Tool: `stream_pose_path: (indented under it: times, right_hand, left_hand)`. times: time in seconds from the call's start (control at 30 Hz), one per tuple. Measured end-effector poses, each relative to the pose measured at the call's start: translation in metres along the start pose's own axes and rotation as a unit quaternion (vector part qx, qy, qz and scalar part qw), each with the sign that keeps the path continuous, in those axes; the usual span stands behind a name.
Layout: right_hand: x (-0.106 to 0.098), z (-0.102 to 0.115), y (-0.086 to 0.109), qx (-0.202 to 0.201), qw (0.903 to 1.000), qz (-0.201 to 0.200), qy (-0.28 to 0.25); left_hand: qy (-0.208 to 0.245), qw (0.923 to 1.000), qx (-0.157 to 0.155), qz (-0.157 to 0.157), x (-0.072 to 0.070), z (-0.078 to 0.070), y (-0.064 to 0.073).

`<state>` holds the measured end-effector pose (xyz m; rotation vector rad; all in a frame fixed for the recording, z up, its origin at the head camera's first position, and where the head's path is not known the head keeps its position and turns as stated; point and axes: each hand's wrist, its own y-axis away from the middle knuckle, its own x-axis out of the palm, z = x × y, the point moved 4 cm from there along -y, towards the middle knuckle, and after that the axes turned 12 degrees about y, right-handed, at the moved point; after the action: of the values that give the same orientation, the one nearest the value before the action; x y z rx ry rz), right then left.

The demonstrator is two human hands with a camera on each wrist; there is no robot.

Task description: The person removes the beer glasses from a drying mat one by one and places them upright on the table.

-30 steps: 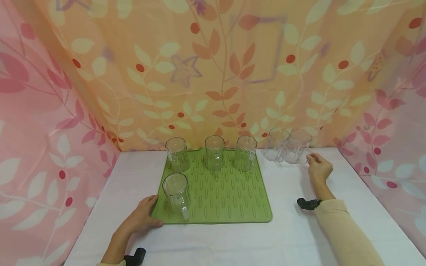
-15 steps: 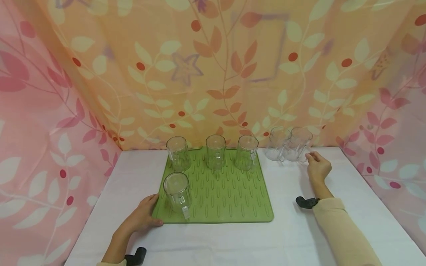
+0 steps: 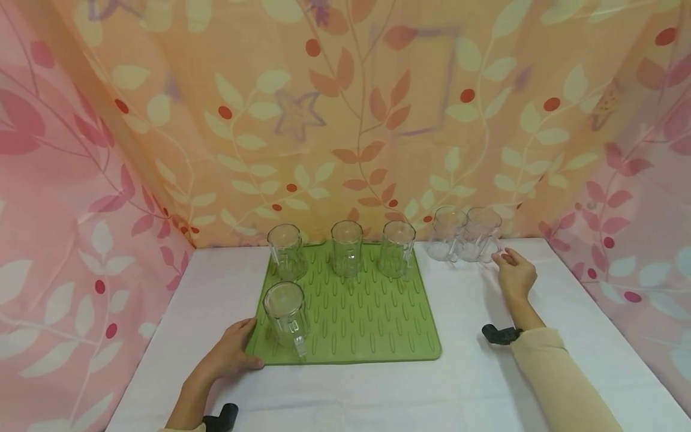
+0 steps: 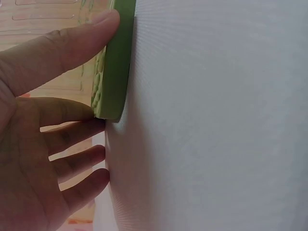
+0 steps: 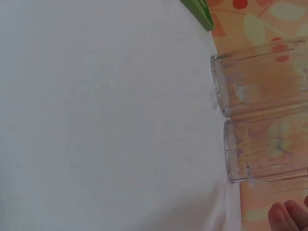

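Observation:
My left hand (image 3: 233, 354) is at the near left corner of a green ribbed mat (image 3: 367, 327). Its thumb lies along the front edge and its fairly straight fingers reach the left edge. A clear glass mug (image 3: 285, 312) stands near that corner, handle toward me. My right hand (image 3: 516, 273) is bent at the handle of the rightmost glass mug (image 3: 482, 234), and its fingertips seem to pinch that handle. In the right wrist view only a few fingertips (image 5: 291, 217) show, below this mug (image 5: 269, 149). Another glass mug (image 3: 448, 234) stands close on its left.
Along the mat's back edge stand a left glass mug (image 3: 286, 252), a middle one, the glass mug (image 3: 346, 249), and a right glass mug (image 3: 397, 249). A white cloth (image 3: 378, 396) covers the table. Patterned fabric (image 3: 351, 120) hangs behind and on both sides.
The view shifts slightly. The rightmost mug and my right hand appear to have moved a little left. My left hand stays at the mat's corner.

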<state>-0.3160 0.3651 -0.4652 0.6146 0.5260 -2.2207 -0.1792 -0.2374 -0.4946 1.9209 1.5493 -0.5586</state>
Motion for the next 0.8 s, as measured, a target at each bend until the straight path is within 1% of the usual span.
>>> stream_pose_path:
  times: [0.07,0.13,0.23,0.33,0.43,0.6,0.67,0.8]
  right_hand:
    - [-0.004,0.001,0.004,0.007,0.9999,0.007,-0.001]
    - [-0.009,0.003,0.01,0.006,0.9998,0.014,-0.013]
    - [-0.015,0.006,0.021,-0.007,0.9991,0.03,-0.029]
    - [-0.018,0.01,0.036,-0.019,0.9978,0.055,-0.032]
    - [-0.018,0.013,0.053,-0.028,0.9965,0.073,-0.03]
    - [-0.018,0.024,0.077,-0.044,0.9943,0.082,-0.053]
    - [-0.016,0.029,0.085,-0.046,0.9924,0.094,-0.064]
    - [-0.013,0.04,0.102,-0.065,0.9889,0.12,-0.059]
  left_hand:
    - [0.003,1.0,-0.002,0.0,0.0,0.0,0.0]
    - [0.004,1.0,-0.003,0.0,0.0,0.001,0.0]
    - [0.002,1.0,-0.003,0.001,0.0,0.002,0.0]
    - [0.001,1.0,-0.002,0.002,0.001,0.002,0.0]
    - [0.0,1.0,0.0,0.001,0.001,0.002,0.0]
    - [-0.003,1.0,0.0,0.0,0.0,0.001,-0.001]
    - [-0.003,1.0,-0.003,0.001,0.0,0.001,-0.001]
    - [-0.002,1.0,-0.008,0.0,0.001,0.001,0.0]
